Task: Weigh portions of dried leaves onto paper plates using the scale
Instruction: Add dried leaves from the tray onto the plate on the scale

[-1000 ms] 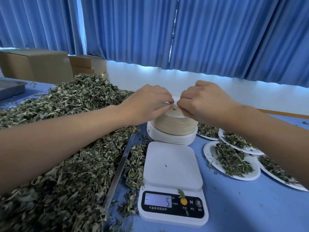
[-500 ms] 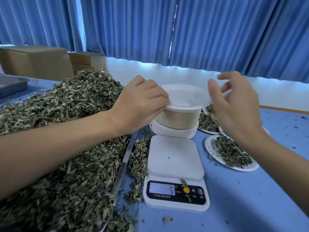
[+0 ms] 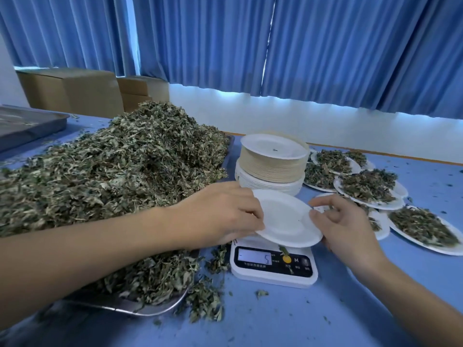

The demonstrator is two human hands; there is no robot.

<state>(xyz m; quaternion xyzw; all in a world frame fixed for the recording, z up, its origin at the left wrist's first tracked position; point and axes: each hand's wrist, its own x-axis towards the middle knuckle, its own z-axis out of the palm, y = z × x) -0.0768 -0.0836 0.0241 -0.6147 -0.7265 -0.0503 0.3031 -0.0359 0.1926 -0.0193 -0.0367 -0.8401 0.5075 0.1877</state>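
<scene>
The big heap of dried green leaves (image 3: 112, 176) fills the flat metal tray (image 3: 140, 309) on the left. It looks loose, featherlight and crumbly, best taken in soft pinches. The white digital kitchen scale (image 3: 273, 265) sits just beside it. Tilted over its platform is the empty round white paper plate (image 3: 285, 221), probably thin and bendable. The left hand (image 3: 225, 214) and the right hand (image 3: 348, 226) pinch opposite rims.

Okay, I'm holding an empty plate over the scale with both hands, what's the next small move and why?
Probably lower the empty paper plate flat onto the scale and let go. The left hand and right hand hold its opposite edges, tilted over the platform, with no leaves on it. Leaves from the pile likely can't be weighed until it sits there.
</scene>
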